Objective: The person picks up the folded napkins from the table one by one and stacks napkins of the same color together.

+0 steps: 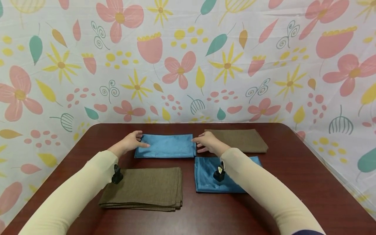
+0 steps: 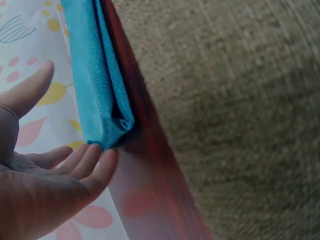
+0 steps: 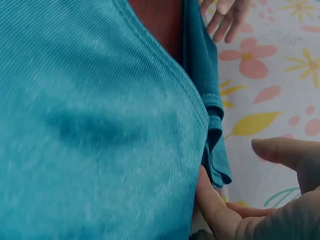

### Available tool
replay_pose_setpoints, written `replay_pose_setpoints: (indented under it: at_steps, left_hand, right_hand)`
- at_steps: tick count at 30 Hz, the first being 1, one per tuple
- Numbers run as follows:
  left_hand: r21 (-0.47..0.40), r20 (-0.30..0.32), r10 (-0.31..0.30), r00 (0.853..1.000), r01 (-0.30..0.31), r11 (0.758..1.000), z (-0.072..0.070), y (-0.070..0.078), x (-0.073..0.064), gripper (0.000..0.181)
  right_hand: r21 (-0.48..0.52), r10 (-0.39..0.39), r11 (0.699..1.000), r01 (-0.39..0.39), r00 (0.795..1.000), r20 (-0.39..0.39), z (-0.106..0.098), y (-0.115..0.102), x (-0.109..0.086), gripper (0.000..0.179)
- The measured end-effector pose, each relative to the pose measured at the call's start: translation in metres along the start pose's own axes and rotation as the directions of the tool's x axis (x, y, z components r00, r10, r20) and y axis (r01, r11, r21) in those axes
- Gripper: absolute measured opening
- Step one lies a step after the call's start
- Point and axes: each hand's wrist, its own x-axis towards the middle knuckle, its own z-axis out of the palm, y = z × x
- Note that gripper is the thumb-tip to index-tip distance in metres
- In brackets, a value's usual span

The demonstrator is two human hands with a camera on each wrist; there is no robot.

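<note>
Far blue folded cloth (image 1: pixel 167 147): toward the back of the surface (image 1: pixel 191 218), between both hands.
Left hand (image 1: pixel 131 142): at its left end, thumb spread from fingers; I can't tell how firmly they touch.
Right hand (image 1: pixel 211 143): at its right end, thumb spread; by wrist view I lose some fingertips behind cloth.
Near blue folded cloth (image 1: pixel 205 178): partly covered by the right sleeve (image 1: pixel 261 186).
Back brown folded cloth (image 1: pixel 245 140): partly hidden by right hand.
</note>
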Motion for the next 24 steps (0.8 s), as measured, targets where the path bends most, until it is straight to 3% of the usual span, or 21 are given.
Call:
replay_pose_setpoints:
  at_steps: [5, 9, 16, 24]
  left_hand:
    - [0.050, -0.021, -0.024, 0.999, 0.025, 0.998, 0.000, -0.001, 0.000, 0.088]
    - [0.076, -0.034, -0.050, 0.998, 0.052, 0.996, 0.001, -0.005, 0.000, 0.083]
    - [-0.039, -0.059, -0.136, 0.989, 0.133, 0.990, 0.002, -0.005, 0.001, 0.064]
    - [-0.037, -0.082, -0.187, 0.979, 0.184, 0.982, 0.005, -0.007, 0.004, 0.053]
  right_hand:
    - [0.056, 0.037, 0.998, -0.037, 0.999, -0.009, 0.004, -0.002, 0.004, 0.061]
    - [0.069, 0.065, 0.996, -0.062, 0.997, -0.037, 0.007, -0.004, 0.007, 0.069]
    - [0.068, 0.104, 0.993, -0.101, 0.993, -0.050, 0.008, -0.005, 0.011, 0.085]
    - [0.069, 0.128, 0.990, -0.127, 0.992, -0.014, 0.008, -0.006, 0.015, 0.088]
